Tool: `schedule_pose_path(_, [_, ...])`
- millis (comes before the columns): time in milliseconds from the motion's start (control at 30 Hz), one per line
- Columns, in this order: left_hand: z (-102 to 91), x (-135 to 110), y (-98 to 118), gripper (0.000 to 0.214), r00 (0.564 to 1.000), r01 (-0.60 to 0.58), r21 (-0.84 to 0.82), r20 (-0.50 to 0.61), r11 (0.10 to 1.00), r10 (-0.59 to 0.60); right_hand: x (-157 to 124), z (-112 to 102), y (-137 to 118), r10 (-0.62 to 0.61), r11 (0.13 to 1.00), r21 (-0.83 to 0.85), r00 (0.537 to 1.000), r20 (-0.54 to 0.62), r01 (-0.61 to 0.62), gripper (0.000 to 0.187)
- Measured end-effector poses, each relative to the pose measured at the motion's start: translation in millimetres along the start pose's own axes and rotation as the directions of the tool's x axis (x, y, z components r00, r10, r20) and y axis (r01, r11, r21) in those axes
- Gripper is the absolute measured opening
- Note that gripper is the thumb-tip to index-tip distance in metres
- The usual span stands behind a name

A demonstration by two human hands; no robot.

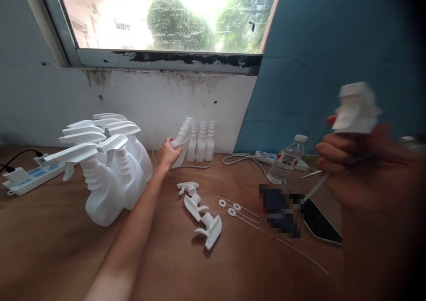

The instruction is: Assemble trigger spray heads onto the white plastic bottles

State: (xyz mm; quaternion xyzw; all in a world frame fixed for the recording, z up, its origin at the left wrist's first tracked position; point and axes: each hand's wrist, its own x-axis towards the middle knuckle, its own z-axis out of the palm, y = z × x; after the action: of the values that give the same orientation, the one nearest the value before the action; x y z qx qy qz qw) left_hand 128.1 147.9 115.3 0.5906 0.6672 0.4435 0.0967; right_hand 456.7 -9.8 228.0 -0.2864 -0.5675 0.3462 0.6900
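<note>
My left hand [168, 153] is closed round a white spray bottle [182, 136] without a head, tilted at the foot of the wall. Beside it stand several more open-necked white bottles [201, 142]. My right hand [336, 159], raised at the right and slightly blurred, grips a white trigger sprayer head [356, 105]; a thin tube [314, 189] slants down below that hand. On the table between the hands lie three loose trigger heads [213, 231], with white ring washers [231, 211] and thin dip tubes [248, 219] to their right.
Several bottles with trigger heads fitted [103, 185] stand in a group at the left, near a power strip [33, 176]. A clear water bottle [286, 161], a second power strip [266, 156] and a phone [321, 223] are at the right. A cable [196, 166] runs along the wall.
</note>
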Motion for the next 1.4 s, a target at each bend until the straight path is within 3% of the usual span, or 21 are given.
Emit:
schedule_pose_path(67, [15.8,5.7,-8.1,0.041,0.996,0.055,-0.019,-0.072,0.998,-0.056,-4.6,7.6,3.8,0.163,0.979,0.131,0.987,-0.018,-0.159,0.03])
schedule_pose_path(133, [30.4,12.1,-15.0,0.042,0.989,0.081,-0.053,-0.118,0.995,-0.087,-12.1,11.5,11.6,0.347,0.918,0.205,0.938,-0.001,-0.34,0.034])
schedule_pose_path(333, [67.9,29.9,-27.9,0.04,0.988,0.093,-0.09,-0.116,0.992,-0.103,-39.7,8.7,52.2,0.693,0.713,0.098,0.719,0.047,-0.694,0.049])
schedule_pose_path(433, [81.4,34.0,-27.2,0.042,0.987,0.105,-0.107,-0.113,0.989,-0.117,-51.9,3.5,74.6,0.783,0.621,0.042,0.622,0.021,-0.783,0.056])
schedule_pose_path(633, [94.2,35.6,-17.4,0.042,0.984,0.14,-0.121,-0.092,0.983,-0.151,-73.0,0.0,107.4,0.869,0.494,-0.076,0.494,0.013,-0.866,0.059])
schedule_pose_path(700, [90.8,30.2,-11.0,0.046,0.971,0.147,-0.115,-0.174,0.983,-0.165,-78.5,0.3,113.6,0.884,0.466,-0.108,0.467,0.013,-0.878,0.058])
schedule_pose_path(800, [78.0,9.2,6.9,0.039,0.931,0.01,-0.107,-0.362,0.994,-0.048,-84.2,-0.2,120.7,0.871,0.492,-0.095,0.487,0.068,-0.865,0.058])
schedule_pose_path(833, [72.7,-1.7,15.1,0.034,0.933,-0.074,-0.131,-0.358,0.989,0.023,-85.3,-0.7,122.6,0.861,0.508,-0.086,0.501,0.09,-0.857,0.058])
schedule_pose_path(900, [62.8,-28.7,32.7,0.031,0.974,-0.179,-0.3,-0.189,0.937,0.125,-87.0,-1.3,126.0,0.842,0.536,-0.075,0.525,0.125,-0.841,0.058])
schedule_pose_path(967, [55.2,-59.1,48.0,0.043,0.974,-0.087,-0.507,0.136,0.858,0.179,-88.6,-0.7,128.2,0.824,0.562,-0.101,0.547,0.144,-0.821,0.055])
schedule_pose_path(1033, [50.0,-87.8,57.1,0.053,0.853,0.089,-0.582,0.463,0.808,0.24,-90.5,1.4,129.4,0.8,0.597,-0.159,0.573,0.176,-0.786,0.049])
schedule_pose_path(1067, [47.7,-99.8,58.8,0.055,0.789,0.129,-0.576,0.553,0.807,0.269,-91.7,2.8,129.9,0.787,0.615,-0.185,0.585,0.196,-0.766,0.048])
schedule_pose_path(1133, [42.7,-117.3,57.4,0.049,0.708,0.148,-0.556,0.637,0.818,0.305,-94.2,5.6,131.3,0.765,0.642,-0.217,0.601,0.232,-0.735,0.047])
schedule_pose_path(1167, [39.5,-122.8,55.0,0.044,0.698,0.156,-0.564,0.644,0.811,0.313,-95.2,6.6,132.6,0.759,0.65,-0.22,0.606,0.238,-0.728,0.047])
schedule_pose_path(1233, [31.7,-128.6,48.2,0.035,0.727,0.216,-0.61,0.622,0.763,0.291,-96.2,7.4,136.8,0.756,0.655,-0.219,0.621,0.207,-0.723,0.048])
schedule_pose_path(1300, [22.6,-131.6,39.7,0.035,0.77,0.332,-0.666,0.601,0.668,0.215,-95.7,6.4,142.2,0.729,0.683,-0.219,0.67,0.138,-0.697,0.057])
schedule_pose_path(1400, [11.0,-138.4,23.9,0.044,0.734,0.559,-0.696,0.669,0.45,0.122,-93.8,3.3,148.5,0.635,0.754,-0.247,0.771,0.04,-0.608,0.067])
